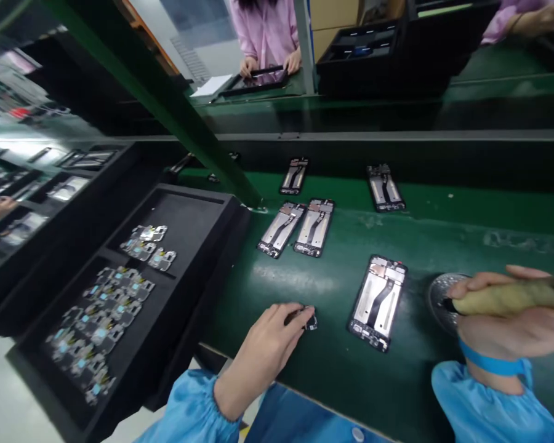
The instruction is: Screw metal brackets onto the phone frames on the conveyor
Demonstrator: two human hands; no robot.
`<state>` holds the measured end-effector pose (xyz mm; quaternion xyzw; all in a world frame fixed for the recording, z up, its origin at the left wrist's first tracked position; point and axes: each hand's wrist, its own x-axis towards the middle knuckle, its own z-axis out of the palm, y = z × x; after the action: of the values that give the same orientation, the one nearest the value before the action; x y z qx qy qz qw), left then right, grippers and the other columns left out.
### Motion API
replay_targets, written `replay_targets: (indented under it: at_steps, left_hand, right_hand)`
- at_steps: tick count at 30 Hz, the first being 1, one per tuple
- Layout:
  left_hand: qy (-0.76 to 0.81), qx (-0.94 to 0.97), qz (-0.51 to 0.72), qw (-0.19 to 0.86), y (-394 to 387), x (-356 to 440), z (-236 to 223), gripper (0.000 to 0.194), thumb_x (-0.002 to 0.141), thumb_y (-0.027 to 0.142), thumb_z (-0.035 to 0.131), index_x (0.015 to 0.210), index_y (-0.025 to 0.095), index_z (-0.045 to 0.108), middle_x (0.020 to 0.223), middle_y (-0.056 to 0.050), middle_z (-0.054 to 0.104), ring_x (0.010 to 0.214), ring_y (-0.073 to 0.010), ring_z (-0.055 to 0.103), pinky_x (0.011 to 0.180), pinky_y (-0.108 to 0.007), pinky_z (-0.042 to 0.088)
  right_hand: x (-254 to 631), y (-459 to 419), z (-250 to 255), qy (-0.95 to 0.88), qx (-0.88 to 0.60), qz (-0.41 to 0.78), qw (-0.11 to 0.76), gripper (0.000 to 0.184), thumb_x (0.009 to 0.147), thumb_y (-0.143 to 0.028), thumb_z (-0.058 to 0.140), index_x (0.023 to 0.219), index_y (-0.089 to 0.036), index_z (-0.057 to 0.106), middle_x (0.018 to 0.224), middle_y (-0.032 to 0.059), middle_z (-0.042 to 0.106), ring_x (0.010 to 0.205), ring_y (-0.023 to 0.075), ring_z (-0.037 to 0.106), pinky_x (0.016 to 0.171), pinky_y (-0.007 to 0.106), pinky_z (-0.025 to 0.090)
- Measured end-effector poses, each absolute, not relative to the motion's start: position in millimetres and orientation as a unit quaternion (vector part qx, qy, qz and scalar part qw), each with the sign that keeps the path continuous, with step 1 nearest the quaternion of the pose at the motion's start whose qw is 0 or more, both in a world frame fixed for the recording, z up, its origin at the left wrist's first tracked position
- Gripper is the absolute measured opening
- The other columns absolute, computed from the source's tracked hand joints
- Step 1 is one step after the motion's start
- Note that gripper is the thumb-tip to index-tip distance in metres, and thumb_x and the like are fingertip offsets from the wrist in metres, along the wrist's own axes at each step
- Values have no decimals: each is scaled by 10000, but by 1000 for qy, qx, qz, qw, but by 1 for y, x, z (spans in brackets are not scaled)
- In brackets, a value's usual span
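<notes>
My left hand (270,347) rests low on the green belt (332,369), its fingertips pinched on a small dark part (308,320). Just right of it lies an open phone frame (378,301), back side up. My right hand (503,320) grips a tool with a yellowish taped handle (503,299); its dark tip sits over a round metal dish (441,295). Both of my sleeves are blue, and a blue band circles the right wrist.
Several more phone frames (314,226) lie farther up the belt. A black tray (184,215) of small parts sits at my left, under a slanted green post (198,132). Across the line, a person in pink handles a black tray (258,80).
</notes>
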<state>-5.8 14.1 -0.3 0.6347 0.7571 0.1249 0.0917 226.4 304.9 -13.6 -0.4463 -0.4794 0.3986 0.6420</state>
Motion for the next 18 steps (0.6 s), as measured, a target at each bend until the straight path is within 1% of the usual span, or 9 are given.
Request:
replay_targets:
  at_steps: [3, 5, 8, 9, 11, 13, 14, 16, 18]
  left_hand:
    - [792, 600, 68, 91, 46, -7, 0, 474, 1120, 251, 520, 1592, 266, 560, 1132, -88, 730, 914, -248, 787, 738, -334, 681]
    - [823, 560, 4, 89, 61, -6, 0, 451, 1149, 331, 522, 1583, 213, 557, 1018, -79, 752, 822, -246, 794, 649, -291, 637]
    - [852, 513, -50, 94, 63, -10, 0, 498, 1192, 412, 461, 1601, 142, 546, 752, -37, 729, 626, -255, 756, 581, -307, 613]
    - [845, 525, -40, 91, 60, -15, 0, 493, 1197, 394, 445, 1611, 149, 550, 752, -42, 740, 632, -257, 761, 609, -325, 638]
    - [792, 603, 10, 90, 52, -31, -1, 481, 1170, 267, 441, 1633, 227, 564, 1048, -113, 829, 914, -280, 833, 834, -405, 710]
    - [712, 692, 59, 105, 46, -52, -1, 618, 1091, 101, 438, 1655, 323, 560, 1509, -117, 727, 1354, -295, 737, 1137, -511, 641]
    - [682, 718, 73, 119, 45, -62, -1, 685, 1060, 52, 430, 1664, 352, 551, 1632, -88, 647, 1486, -292, 649, 1221, -548, 584]
    - [666, 728, 84, 141, 48, -78, -1, 681, 1075, 40, 422, 1663, 358, 555, 1663, -65, 623, 1532, -282, 607, 1239, -557, 570]
    - [669, 724, 89, 145, 54, -85, -3, 541, 1141, 129, 460, 1619, 336, 608, 1557, -85, 698, 1425, -278, 684, 1156, -514, 627]
  right_hand:
    - [225, 305, -16, -513, -388, 373, 669, 756, 794, -969, 602, 964, -234, 650, 562, -2, 619, 385, 244, 551, 445, 439, 468]
    - [225, 304, -19, -516, -374, 377, 672, 706, 860, -909, 588, 997, -220, 663, 581, 4, 624, 394, 237, 566, 453, 429, 481]
    - [225, 303, -21, -518, -367, 385, 670, 681, 890, -875, 589, 1003, -208, 670, 591, 12, 626, 405, 228, 580, 458, 411, 495]
    - [225, 302, -21, -519, -365, 383, 672, 677, 896, -868, 589, 1000, -204, 671, 587, 11, 623, 401, 225, 576, 448, 401, 488]
    - [224, 302, -20, -522, -363, 371, 676, 675, 910, -862, 579, 991, -198, 671, 575, 7, 614, 386, 219, 563, 424, 384, 471]
    - [224, 302, -18, -524, -359, 370, 678, 660, 921, -841, 583, 995, -192, 676, 576, 10, 616, 385, 217, 562, 419, 381, 469]
    - [224, 302, -18, -523, -356, 372, 679, 653, 928, -831, 579, 1000, -190, 677, 578, 12, 618, 384, 217, 562, 418, 380, 469]
    - [224, 302, -18, -524, -350, 376, 679, 641, 940, -811, 577, 1011, -183, 682, 582, 20, 624, 388, 219, 571, 417, 377, 468]
    - [223, 303, -18, -523, -346, 378, 681, 640, 937, -807, 588, 1011, -179, 685, 574, 20, 624, 385, 219, 571, 410, 372, 463]
